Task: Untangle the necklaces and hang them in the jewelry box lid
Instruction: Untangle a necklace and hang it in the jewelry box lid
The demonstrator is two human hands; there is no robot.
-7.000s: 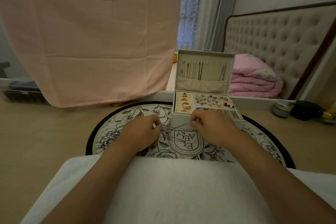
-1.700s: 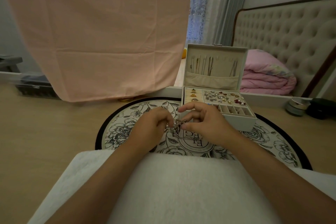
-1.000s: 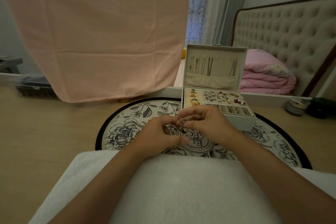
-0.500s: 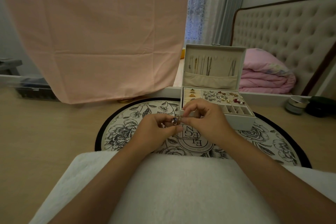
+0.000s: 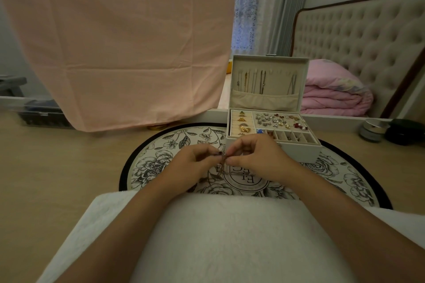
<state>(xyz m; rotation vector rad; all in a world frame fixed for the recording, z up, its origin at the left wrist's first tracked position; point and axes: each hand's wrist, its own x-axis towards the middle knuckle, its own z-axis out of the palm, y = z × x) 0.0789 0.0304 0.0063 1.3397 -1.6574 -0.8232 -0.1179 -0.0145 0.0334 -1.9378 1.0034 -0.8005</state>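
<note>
Left hand: our left hand [image 5: 192, 163] sits just left of the frame's centre, fingers curled in, its fingertips pinching the chains at the knot.
Right hand: our right hand [image 5: 258, 158] meets it from the right, thumb and forefinger closed on the same spot, so the two hands nearly touch.
Necklaces: the tangled necklaces [image 5: 222, 166] hang in a short bunch between our fingertips and trail down toward the mat; we cannot make out how many strands there are.
Jewelry box: the white jewelry box [image 5: 296, 151] stands open just behind our right hand, in the centre right of the frame, with rings and earrings in its tray.
Lid: the lid [image 5: 269, 62] stands upright, with several chains already hanging inside above a cloth pocket.
Mat: a round flowered mat [image 5: 161, 161] lies under the box and our hands.
Lap: a white towel [image 5: 230, 236] fills the lower middle of the frame.
Background: a pink sheet [image 5: 115, 41] hangs at upper left.
</note>
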